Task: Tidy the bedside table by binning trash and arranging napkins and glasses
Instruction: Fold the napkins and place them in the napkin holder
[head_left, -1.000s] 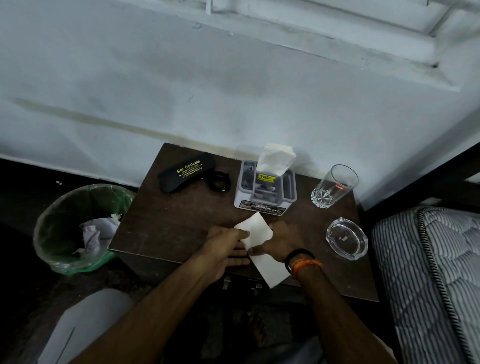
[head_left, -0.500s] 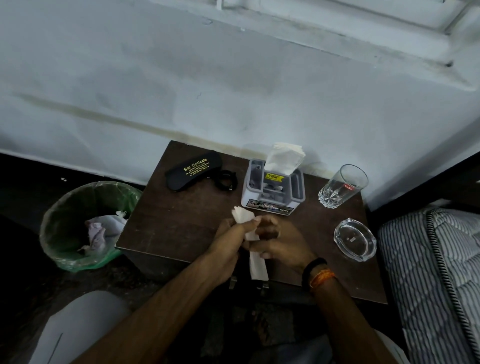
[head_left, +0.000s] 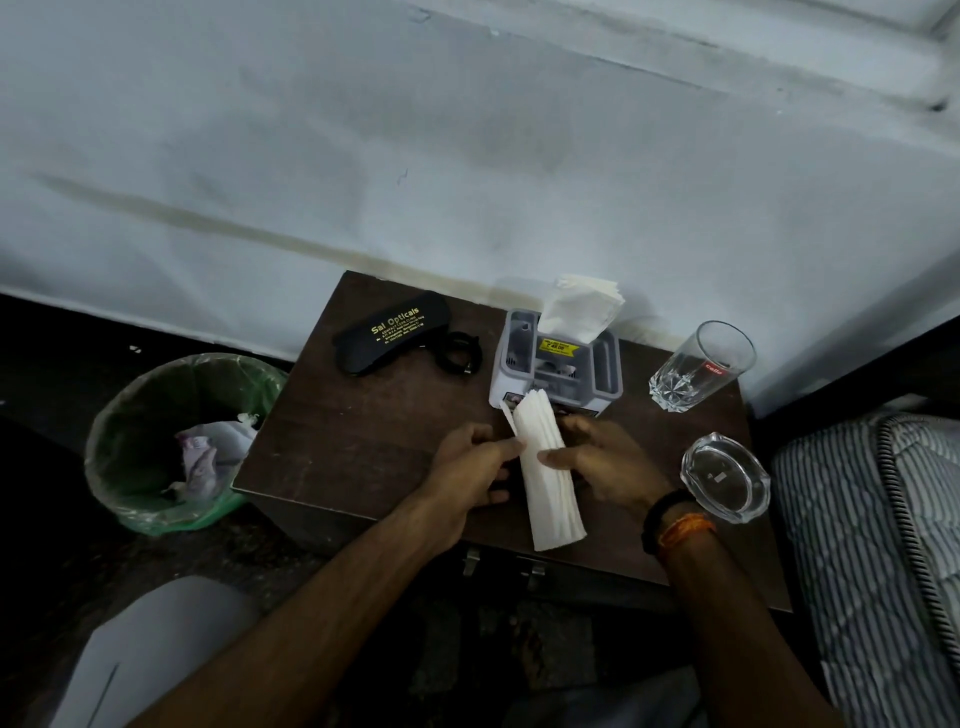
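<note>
At the near edge of the bench (head_left: 332, 447): folded napkin (head_left: 545, 467), long and white, pinched from both sides, left hand (head_left: 470, 460) closed on its left edge, right hand (head_left: 602, 460) closed on its right (both grips tight on paper). Just beyond, touching the napkin's far tip: grey holder (head_left: 558, 371) with more napkins (head_left: 579, 306) upright inside. Far right: glass (head_left: 701, 366), tilted-looking; near right: ashtray (head_left: 724, 478). Far left: black spectacle case (head_left: 387, 338). Left on the floor: green-lined bin (head_left: 176, 441) with crumpled paper.
</note>
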